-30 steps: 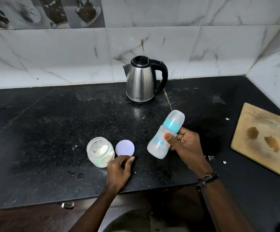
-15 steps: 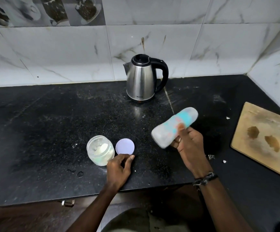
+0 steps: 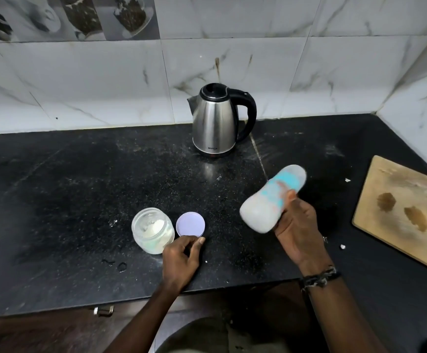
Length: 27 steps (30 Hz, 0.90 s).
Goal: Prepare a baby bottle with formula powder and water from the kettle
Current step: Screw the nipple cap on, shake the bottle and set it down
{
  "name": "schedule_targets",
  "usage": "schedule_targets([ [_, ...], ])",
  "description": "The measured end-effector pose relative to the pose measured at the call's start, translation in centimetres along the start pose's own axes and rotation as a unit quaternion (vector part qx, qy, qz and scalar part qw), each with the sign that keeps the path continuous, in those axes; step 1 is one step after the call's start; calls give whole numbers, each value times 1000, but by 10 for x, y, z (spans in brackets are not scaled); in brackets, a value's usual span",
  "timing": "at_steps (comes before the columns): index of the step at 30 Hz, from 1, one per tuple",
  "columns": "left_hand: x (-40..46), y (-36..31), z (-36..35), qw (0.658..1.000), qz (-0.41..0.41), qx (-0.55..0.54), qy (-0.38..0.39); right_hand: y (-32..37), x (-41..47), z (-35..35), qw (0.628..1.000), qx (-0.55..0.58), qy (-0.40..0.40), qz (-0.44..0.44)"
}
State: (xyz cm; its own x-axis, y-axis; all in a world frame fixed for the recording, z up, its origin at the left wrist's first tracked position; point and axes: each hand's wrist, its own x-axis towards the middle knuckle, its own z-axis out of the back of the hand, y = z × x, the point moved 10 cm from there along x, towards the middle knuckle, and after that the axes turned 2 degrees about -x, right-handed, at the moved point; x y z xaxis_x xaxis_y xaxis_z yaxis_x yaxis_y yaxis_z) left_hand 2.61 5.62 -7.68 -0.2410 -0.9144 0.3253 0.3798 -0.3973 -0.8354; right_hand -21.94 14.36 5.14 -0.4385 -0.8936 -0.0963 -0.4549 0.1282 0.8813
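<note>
My right hand (image 3: 298,226) grips a capped baby bottle (image 3: 266,203) with a teal collar, tilted steeply with its cap up to the right, above the black counter (image 3: 67,189). The bottle is motion-blurred and looks milky white. An open glass jar of white formula powder (image 3: 152,230) stands near the front edge, and its round lilac lid (image 3: 190,223) lies flat just right of it. My left hand (image 3: 182,258) rests on the counter right below the lid, fingers curled, fingertips close to the lid's rim. A steel kettle (image 3: 213,122) with a black handle stands at the back.
A wooden cutting board (image 3: 406,212) with two brown stains lies at the right. White crumbs (image 3: 343,247) and a few water drops (image 3: 122,266) dot the counter. Marble tiles form the back and right walls. A drawer handle (image 3: 103,311) shows below the counter's front edge.
The bottle has swung from near upright to steeply tilted in my right hand and is blurred from motion. My left hand has stayed beside the lid.
</note>
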Motion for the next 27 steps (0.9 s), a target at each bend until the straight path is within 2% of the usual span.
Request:
schedule_targets([
  [1,0,0,0,1000,3,-1,-2,1,1,4,999,32,-16,1],
  [2,0,1,0,1000,6,-2,-3,2,4,8,1000,8,-28,3],
  [4,-1,2,0,1000,10,-7,-3,2,4,7,992,-121,-32,2],
  [6,0,3,0,1000,10,-12,-3,1,0,1,984,-178,-5,7],
  [10,0,1,0,1000,7,-4,-4,-3,1,7,999,9,-31,-2],
  [12,0,1,0,1000,8,-6,-5,-6,2,6,998,-52,-38,-14],
  [15,0,1,1,1000,5,-12,-6,-4,-1,-5,988,-152,-5,-1],
  [19,0,0,0,1000,5,-9,-3,-3,1,3,999,28,-27,0],
  [23,-1,0,1,1000,6,-16,-7,-2,2,-1,991,-132,-19,12],
  [24,-1,1,2,1000,7,-17,-8,-3,0,-2,992,-126,-19,11],
  [27,0,1,1,1000,8,-10,-8,-6,1,9,999,-14,-48,3],
])
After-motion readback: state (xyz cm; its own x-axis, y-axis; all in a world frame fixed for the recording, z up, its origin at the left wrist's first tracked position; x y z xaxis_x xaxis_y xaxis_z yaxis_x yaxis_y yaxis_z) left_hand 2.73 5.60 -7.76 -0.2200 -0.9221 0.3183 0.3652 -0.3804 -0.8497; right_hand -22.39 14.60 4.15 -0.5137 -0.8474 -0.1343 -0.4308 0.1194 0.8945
